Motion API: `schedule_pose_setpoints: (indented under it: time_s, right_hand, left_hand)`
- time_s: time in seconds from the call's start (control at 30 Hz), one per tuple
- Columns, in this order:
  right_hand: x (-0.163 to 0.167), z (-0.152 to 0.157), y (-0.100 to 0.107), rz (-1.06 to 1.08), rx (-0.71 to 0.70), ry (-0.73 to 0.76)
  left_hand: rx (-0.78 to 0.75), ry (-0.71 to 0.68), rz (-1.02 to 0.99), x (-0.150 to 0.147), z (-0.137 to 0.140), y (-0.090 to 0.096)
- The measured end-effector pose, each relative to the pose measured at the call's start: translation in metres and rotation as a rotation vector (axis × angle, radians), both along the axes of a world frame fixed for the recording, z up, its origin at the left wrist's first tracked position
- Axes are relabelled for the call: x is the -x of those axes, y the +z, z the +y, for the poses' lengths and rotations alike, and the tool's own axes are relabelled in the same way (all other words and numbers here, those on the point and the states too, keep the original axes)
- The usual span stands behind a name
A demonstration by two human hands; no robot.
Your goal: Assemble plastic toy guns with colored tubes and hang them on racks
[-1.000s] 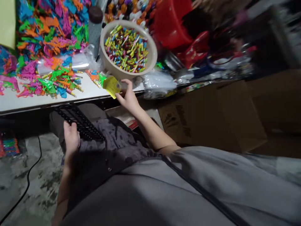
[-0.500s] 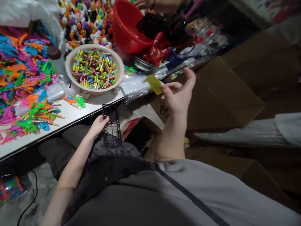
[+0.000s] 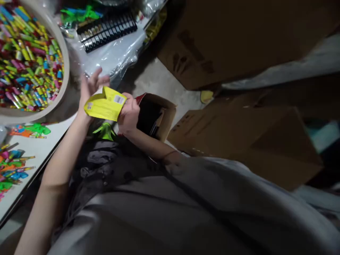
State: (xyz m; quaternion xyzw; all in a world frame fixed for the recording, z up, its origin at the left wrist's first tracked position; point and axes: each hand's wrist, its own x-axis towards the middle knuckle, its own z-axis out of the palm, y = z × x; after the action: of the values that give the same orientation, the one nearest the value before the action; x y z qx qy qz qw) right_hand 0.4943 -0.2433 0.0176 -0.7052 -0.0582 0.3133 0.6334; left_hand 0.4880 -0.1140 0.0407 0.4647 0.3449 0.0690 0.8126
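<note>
A yellow printed card [image 3: 106,106] with a barcode label and a notch or fold in its upper edge is pinched at its right end by my right hand [image 3: 129,113]. My left hand [image 3: 91,86] is open, fingers spread, behind the card's left end; whether the palm touches it I cannot tell. Beyond the hands, a black plastic lattice strip [image 3: 107,32] lies on clear plastic bags [image 3: 117,56] at the table edge. Under the card, a lime-green folded piece [image 3: 105,131] shows near my lap.
A bowl [image 3: 66,71] of small colourful pieces stands at the left on the white table [image 3: 57,136]. Bright plastic figures [image 3: 34,130] lie in front of it. An open carton [image 3: 170,117] with black contents sits right of my hands; larger cardboard boxes [image 3: 225,39] stand farther right.
The view has swung right and closer. My left hand has let go of the black lattice strip, now on the bags. My right hand has brought the yellow card in front of my left hand.
</note>
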Motion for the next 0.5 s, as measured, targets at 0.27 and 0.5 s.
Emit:
schedule_pose_setpoints:
  time_s: [0.27, 0.5]
  right_hand:
    - [0.019, -0.002, -0.046, 0.289, -0.230, 0.148]
    - [-0.044, -0.055, -0.098, -0.094, 0.161, 0.248]
  left_hand:
    - [-0.447, 0.133, 0.110, 0.128, -0.030, -0.034]
    - [-0.485, 0.239, 0.295, 0.152, -0.031, -0.038]
